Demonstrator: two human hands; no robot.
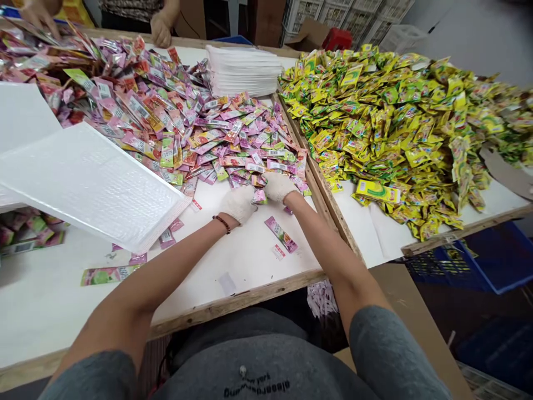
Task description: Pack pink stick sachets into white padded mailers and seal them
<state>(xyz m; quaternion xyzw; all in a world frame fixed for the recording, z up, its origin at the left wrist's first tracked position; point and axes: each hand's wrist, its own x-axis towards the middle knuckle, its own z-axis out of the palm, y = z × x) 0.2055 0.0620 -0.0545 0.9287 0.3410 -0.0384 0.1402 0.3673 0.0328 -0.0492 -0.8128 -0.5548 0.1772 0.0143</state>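
My left hand (239, 204), in a white knit glove with a bead bracelet at the wrist, is closed at the near edge of a heap of pink, green and orange stick sachets (216, 141). A small pink and green sachet (259, 196) shows between its fingertips and my right hand (280, 187), which is also gloved and curled around the other end. My gloves hide most of that sachet. On the white tabletop (245, 261) just below lies a purple sachet (280, 233), with a small red and white label (278, 252) beside it.
White padded mailers (95, 178) lie at left over the sachets; more are stacked (244, 70) at the back. A wooden divider (320, 183) separates a large pile of yellow packets (387, 128). Another person's hands (161, 29) are at the far edge. Blue crates (495, 261) stand below right.
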